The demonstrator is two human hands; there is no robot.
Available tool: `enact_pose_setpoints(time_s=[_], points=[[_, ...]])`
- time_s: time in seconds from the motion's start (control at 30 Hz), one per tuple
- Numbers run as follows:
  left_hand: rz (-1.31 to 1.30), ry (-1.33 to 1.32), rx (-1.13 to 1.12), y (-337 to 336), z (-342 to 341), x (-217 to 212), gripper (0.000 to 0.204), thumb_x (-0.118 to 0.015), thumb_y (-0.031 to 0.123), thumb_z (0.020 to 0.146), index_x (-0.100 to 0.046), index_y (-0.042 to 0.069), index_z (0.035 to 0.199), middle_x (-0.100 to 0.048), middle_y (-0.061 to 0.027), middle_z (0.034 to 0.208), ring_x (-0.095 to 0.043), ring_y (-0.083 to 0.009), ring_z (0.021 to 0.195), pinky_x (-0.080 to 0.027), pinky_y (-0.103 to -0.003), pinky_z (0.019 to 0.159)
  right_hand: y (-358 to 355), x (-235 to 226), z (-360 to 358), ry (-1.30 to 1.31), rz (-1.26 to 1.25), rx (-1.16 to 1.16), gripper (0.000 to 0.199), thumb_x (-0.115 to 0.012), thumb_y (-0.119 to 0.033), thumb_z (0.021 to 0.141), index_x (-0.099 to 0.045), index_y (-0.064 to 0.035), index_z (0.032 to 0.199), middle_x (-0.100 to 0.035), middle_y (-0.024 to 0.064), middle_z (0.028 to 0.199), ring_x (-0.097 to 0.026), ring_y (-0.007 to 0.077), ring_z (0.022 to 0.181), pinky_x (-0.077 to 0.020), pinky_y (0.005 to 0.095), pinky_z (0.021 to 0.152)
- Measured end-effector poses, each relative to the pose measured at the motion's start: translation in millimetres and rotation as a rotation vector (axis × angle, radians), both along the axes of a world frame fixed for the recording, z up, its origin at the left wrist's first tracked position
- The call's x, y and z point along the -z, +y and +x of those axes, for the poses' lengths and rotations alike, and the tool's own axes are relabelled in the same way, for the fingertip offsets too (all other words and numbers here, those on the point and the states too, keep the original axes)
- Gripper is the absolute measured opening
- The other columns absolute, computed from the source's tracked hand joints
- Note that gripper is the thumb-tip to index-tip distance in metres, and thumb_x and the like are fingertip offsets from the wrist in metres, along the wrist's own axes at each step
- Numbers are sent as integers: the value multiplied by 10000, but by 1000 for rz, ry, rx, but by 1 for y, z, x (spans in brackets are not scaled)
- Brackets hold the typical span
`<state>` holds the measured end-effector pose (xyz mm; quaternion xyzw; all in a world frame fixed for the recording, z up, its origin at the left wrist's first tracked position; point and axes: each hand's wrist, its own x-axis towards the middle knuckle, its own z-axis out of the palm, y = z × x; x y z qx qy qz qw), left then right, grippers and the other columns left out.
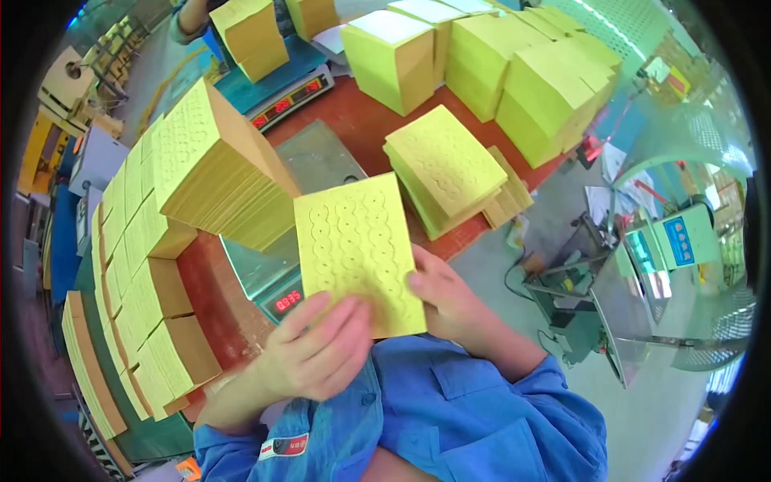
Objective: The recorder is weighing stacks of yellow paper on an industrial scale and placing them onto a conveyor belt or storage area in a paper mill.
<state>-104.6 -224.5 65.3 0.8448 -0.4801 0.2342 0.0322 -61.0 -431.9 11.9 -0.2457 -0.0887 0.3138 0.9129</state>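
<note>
In front of my chest is a yellow rectangular card with rows of round, scalloped embossed marks. My left hand is at its lower left, fingers lying across the face; its thumb is not clearly seen. My right hand grips the right edge, thumb at the front and fingers mostly behind. Whether it is one card or a few together, I cannot tell. Just beyond, a tall leaning stack of similar cards stands on a metal-topped scale with a lit red display. A shorter card stack lies to the right.
Rows of card stacks line the left side. Big yellow blocks stand at the back of the red table. A second scale bears another stack, near a co-worker's arm. Machinery stands on the right.
</note>
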Motion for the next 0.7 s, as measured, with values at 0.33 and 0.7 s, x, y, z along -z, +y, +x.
enact_pose_setpoints(time_s=[0.33, 0.7], points=[[-1422, 1835, -130, -63, 116, 73, 292, -578, 238, 962, -600, 30, 1165, -663, -75, 930, -639, -158, 748, -498, -275, 595, -108, -22, 75, -326, -758, 301, 515, -570, -63, 856, -444, 44, 1344, -598, 121, 1229, -574, 185, 1118, -439, 328, 982], [-1557, 1501, -542, -122, 175, 107, 125, -617, 192, 920, -645, 80, 870, -664, -29, 739, -611, -114, 604, -460, -237, 522, -169, 8, 203, -520, -1175, 69, 467, -624, -154, 897, -512, 55, 1299, -640, 65, 927, -581, 117, 843, -467, 285, 738]])
